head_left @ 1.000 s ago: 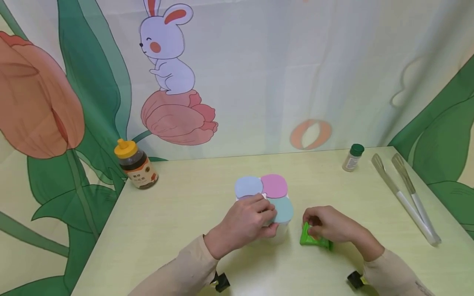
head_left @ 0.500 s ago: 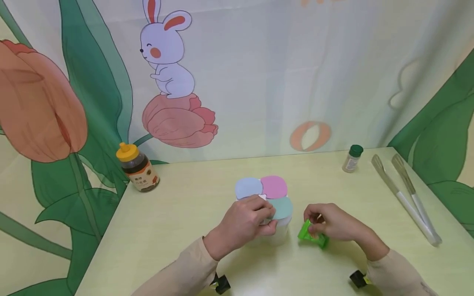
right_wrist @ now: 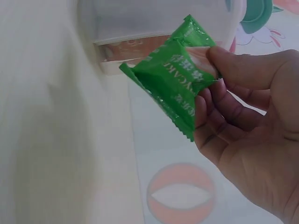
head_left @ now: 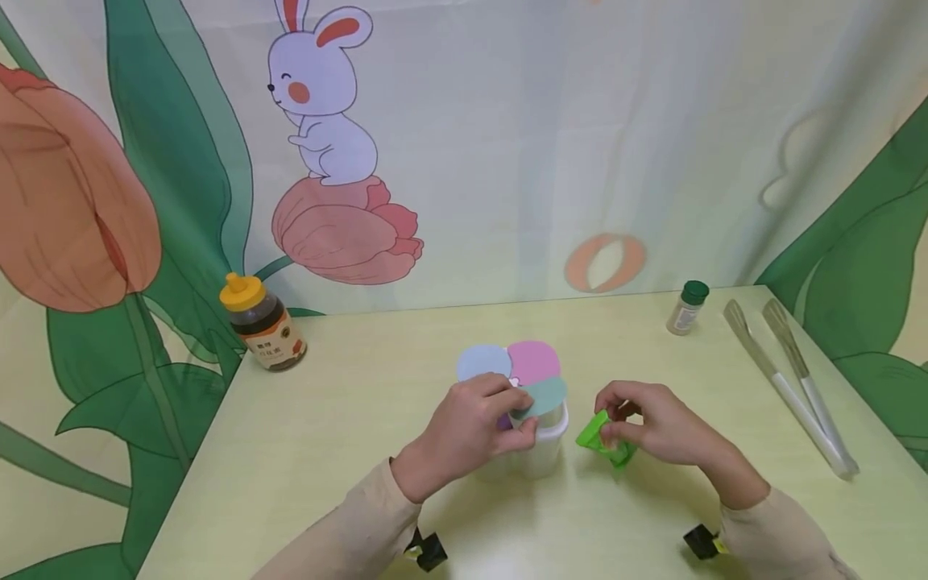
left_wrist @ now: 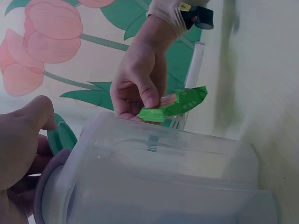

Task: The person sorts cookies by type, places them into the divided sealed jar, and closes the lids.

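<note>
A clear plastic four-part container (head_left: 540,451) (left_wrist: 159,182) (right_wrist: 154,21) stands mid-table, with pastel round lids: blue (head_left: 482,361), pink (head_left: 534,360) and teal (head_left: 545,395). My left hand (head_left: 474,427) (left_wrist: 21,154) grips the teal lid (left_wrist: 60,136) at its edge and tilts it up off its compartment. My right hand (head_left: 656,423) (right_wrist: 247,126) pinches a small green snack packet (head_left: 602,437) (left_wrist: 175,103) (right_wrist: 175,72) just right of the container, lifted off the table.
A honey bottle with a yellow cap (head_left: 261,322) stands at the back left. A small green-capped jar (head_left: 687,307) and long tongs (head_left: 790,387) lie at the back right. A printed curtain hangs behind the pale table (head_left: 348,435).
The teal lid has gone from flat to tilted up under my left hand. My right hand has lifted the green packet off the table and brought it nearer the container.
</note>
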`<state>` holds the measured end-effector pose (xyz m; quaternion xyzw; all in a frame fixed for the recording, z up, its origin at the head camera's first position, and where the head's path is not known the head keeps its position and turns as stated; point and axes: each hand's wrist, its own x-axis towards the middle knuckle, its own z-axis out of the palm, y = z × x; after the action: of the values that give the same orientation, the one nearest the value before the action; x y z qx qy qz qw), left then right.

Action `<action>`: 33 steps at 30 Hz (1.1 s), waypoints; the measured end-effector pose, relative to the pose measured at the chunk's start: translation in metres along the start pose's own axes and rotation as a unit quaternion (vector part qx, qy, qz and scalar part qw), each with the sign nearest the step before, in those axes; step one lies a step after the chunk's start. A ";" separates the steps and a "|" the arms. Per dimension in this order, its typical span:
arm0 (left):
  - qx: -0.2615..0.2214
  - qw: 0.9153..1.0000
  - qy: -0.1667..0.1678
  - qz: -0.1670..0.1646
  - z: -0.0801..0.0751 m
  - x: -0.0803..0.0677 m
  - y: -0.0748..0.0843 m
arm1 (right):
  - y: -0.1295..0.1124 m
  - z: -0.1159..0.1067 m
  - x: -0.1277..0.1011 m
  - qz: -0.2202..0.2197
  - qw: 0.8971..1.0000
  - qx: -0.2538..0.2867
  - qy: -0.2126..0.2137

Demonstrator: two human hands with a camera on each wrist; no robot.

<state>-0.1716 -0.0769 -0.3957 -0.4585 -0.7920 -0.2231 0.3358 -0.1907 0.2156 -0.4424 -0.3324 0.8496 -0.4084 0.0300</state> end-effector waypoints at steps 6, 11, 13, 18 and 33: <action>-0.024 1.000 -0.002 -0.014 -0.002 0.000 -0.002 | -0.009 -0.003 0.002 -0.021 0.999 -0.007 0.034; -0.044 0.999 0.004 -0.032 -0.003 -0.001 -0.003 | -0.016 -0.006 0.005 -0.030 0.998 -0.004 0.046; -0.052 0.998 0.004 -0.039 -0.003 -0.001 -0.002 | -0.018 -0.007 0.005 -0.032 0.998 0.001 0.052; -0.063 0.996 -0.005 -0.057 -0.003 0.001 0.000 | -0.024 -0.008 0.005 -0.049 0.996 0.020 0.073; -0.088 0.994 -0.009 -0.070 -0.005 0.001 -0.003 | -0.042 -0.014 0.008 -0.074 0.987 0.050 0.134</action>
<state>-0.1726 -0.0810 -0.3919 -0.4314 -0.8026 -0.3109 0.2703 -0.1784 0.2015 -0.4018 -0.3343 0.7979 -0.4920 -0.0980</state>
